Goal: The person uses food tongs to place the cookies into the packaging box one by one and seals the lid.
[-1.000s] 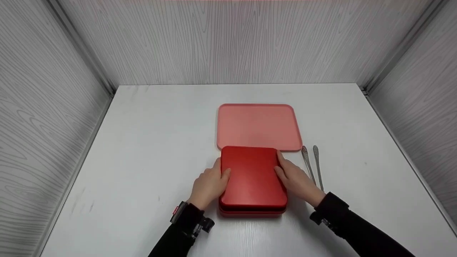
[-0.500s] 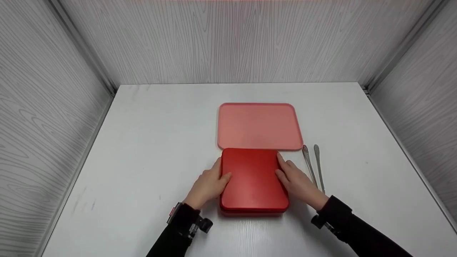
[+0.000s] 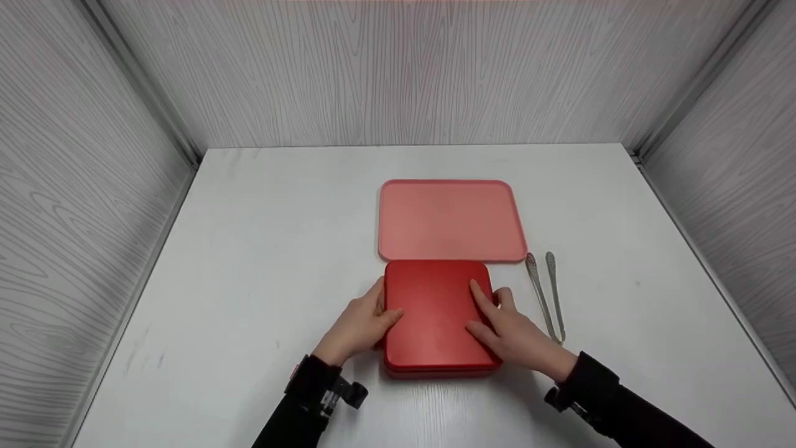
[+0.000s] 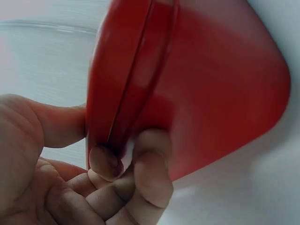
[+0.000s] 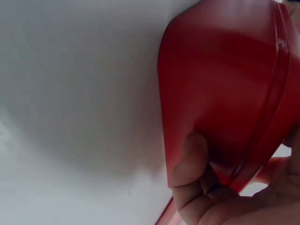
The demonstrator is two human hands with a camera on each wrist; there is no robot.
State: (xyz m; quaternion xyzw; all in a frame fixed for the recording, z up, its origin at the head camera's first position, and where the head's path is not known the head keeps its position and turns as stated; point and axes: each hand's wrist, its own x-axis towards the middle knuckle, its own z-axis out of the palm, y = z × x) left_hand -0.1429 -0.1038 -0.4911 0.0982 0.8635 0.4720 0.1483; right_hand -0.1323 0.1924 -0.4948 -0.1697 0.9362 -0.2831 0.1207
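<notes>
A rectangular red tin box [image 3: 429,317] with a rounded-corner lid stands on the white table. My left hand [image 3: 354,328] holds its left side, thumb on top of the lid. In the left wrist view, fingertips touch the seam between lid and body [image 4: 225,79]. On the right side, my right hand [image 3: 519,336] has its thumb and index finger on the lid top. Its other fingers bend down against the side wall, as the right wrist view shows on the tin's body [image 5: 215,79]. The lid sits down over the body. The tin's inside is hidden.
Directly behind the tin lies a flat pink tray [image 3: 451,221]. Silver metal tongs [image 3: 555,292] with patterned tips lie to the right, close to the right hand. Grey wood-grain panels [image 3: 404,74] wall the table at the back and both sides.
The lid has come down and toward me, and the gap at the front edge has closed. My right index finger has moved from the lid's side edge onto its top.
</notes>
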